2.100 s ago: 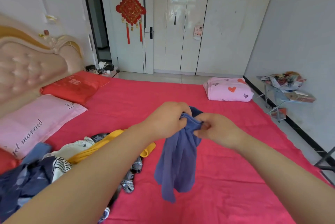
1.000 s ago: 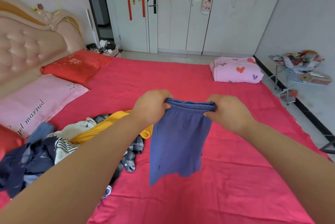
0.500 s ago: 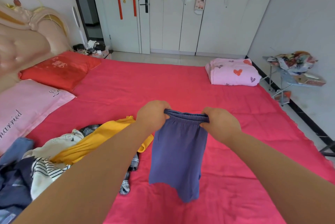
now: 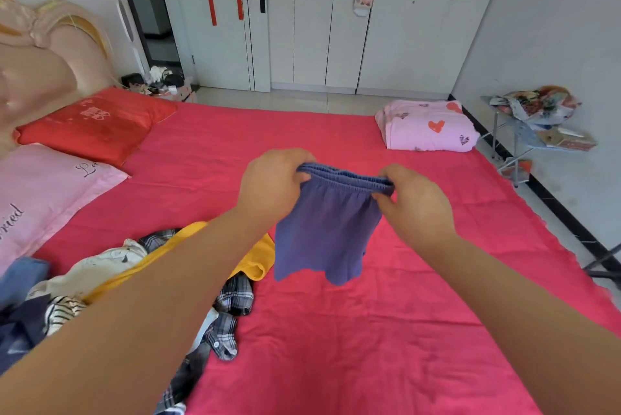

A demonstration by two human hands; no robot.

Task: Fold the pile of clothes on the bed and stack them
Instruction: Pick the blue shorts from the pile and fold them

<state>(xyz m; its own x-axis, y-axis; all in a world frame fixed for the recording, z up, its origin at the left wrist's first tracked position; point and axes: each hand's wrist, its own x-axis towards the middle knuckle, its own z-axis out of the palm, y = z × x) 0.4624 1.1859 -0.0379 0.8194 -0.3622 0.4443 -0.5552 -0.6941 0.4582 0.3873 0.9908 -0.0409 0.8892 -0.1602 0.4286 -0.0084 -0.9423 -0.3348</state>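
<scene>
The bed (image 4: pixel 336 347) carries a red sheet. The pile of clothes (image 4: pixel 111 263) lies unfolded on its left part, under my left forearm. The blue shorts (image 4: pixel 322 230) hang in the air above the middle of the bed, clear of the sheet, waistband uppermost and stretched level. My left hand (image 4: pixel 272 186) grips the left end of the waistband with curled fingers. My right hand (image 4: pixel 413 203) pinches the right end between thumb and fingers.

Blue shorts (image 4: pixel 324 230), red bedsheet (image 4: pixel 336 330), yellow garment (image 4: pixel 255 258), pink heart-print quilt (image 4: pixel 426 127).
</scene>
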